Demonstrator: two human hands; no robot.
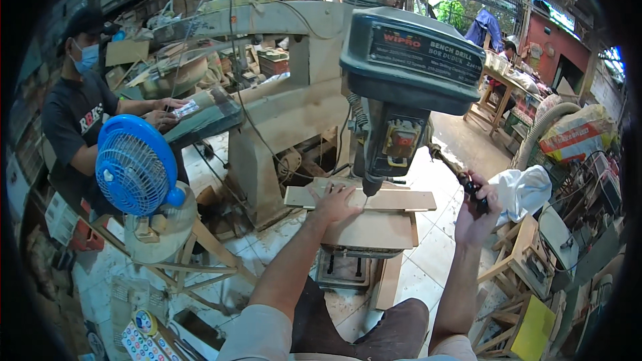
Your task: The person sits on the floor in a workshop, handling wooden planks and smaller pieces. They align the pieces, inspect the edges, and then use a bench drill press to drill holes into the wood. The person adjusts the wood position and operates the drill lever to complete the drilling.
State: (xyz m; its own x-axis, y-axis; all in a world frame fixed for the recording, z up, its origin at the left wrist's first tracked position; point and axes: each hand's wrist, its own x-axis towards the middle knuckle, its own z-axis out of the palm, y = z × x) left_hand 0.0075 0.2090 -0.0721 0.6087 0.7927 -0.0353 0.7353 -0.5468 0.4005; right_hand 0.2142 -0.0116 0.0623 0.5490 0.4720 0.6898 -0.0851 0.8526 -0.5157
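Observation:
My left hand (pixel 336 202) lies with its fingers spread on a pale wooden board (pixel 401 200), pressing it from above. The board rests across a wider wooden panel (pixel 368 230) on the drill press table. Just right of my fingers, the drill bit (pixel 366 202) reaches down to the board; whether it has entered the wood I cannot tell. Out to the right, my right hand (pixel 478 210) is closed around the black knob of the feed lever (pixel 447 160). The lever comes off the side of the dark green bench drill (pixel 411 60), whose head hangs over the board.
A blue fan (pixel 136 165) stands on a round stool (pixel 160 241) at left. Behind it, a masked person (pixel 80 107) works at a big cream machine (pixel 287 107). Wooden frames (pixel 521 254), a white cloth (pixel 520 194) and a flexible hose (pixel 545 127) crowd the right side.

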